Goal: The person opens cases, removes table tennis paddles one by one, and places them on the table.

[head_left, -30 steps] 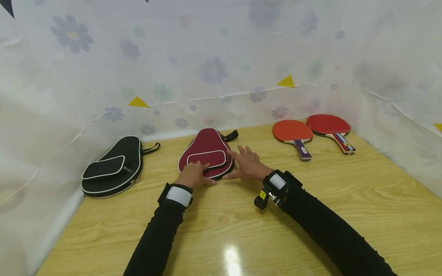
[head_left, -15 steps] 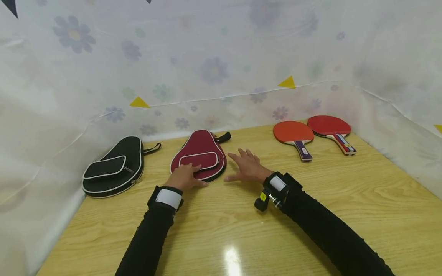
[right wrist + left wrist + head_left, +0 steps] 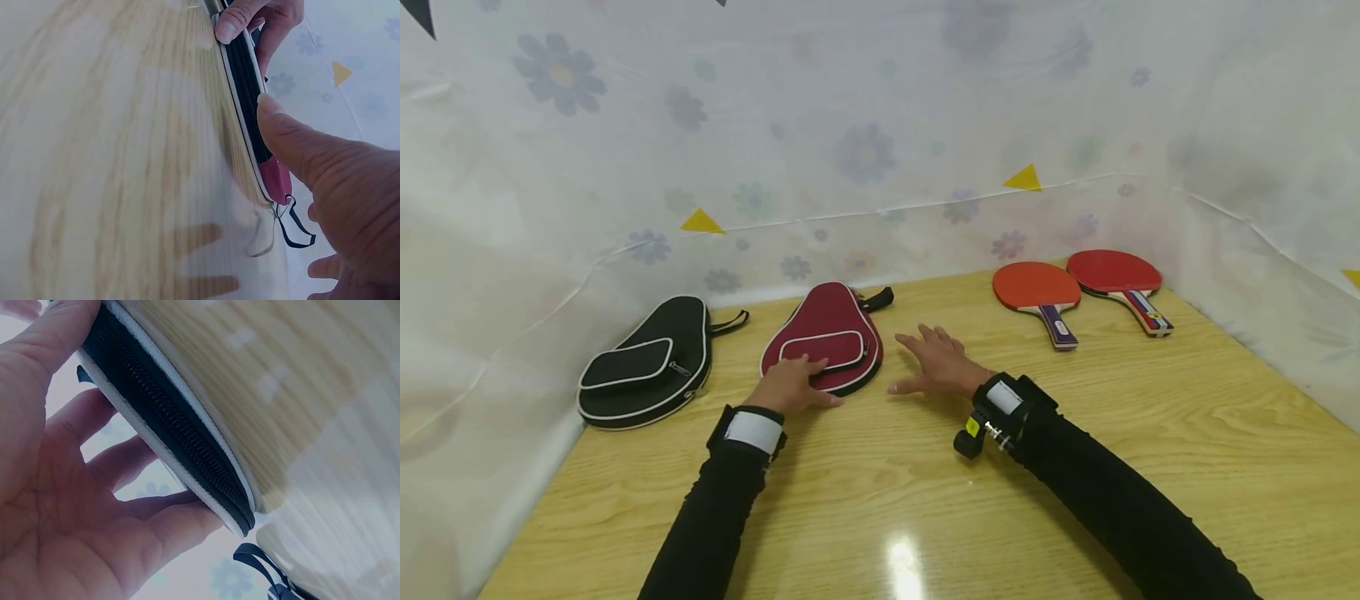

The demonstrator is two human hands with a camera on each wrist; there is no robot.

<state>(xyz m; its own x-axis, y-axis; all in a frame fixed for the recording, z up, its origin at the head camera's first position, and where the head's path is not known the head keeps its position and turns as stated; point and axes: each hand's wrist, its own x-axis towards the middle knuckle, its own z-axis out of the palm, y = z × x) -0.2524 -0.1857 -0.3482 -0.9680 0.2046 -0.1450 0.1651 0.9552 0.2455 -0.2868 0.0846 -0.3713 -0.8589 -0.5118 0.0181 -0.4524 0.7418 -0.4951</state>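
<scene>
A maroon table tennis bat case (image 3: 829,317) with white piping and a front pocket lies on the table, its black strap at the upper right. My left hand (image 3: 788,387) grips its near edge, fingers over the pocket and thumb against the zipped side. In the left wrist view that zipper edge (image 3: 169,406) runs past the thumb. My right hand (image 3: 938,367) hovers to the right of the case, fingers spread, holding nothing. Seen from the right wrist, its thumb (image 3: 294,137) overlaps the case's edge.
Left of the maroon case lies a black bat case (image 3: 651,354) with a strap. Two table tennis bats, one orange-red (image 3: 1036,285) and one red (image 3: 1114,272), lie at the back right. A flowered sheet (image 3: 865,108) walls the wooden table (image 3: 880,483).
The maroon case has slid to the left with my left hand, away from my right hand. The right hand stays nearly in place. The black case and both bats have not moved.
</scene>
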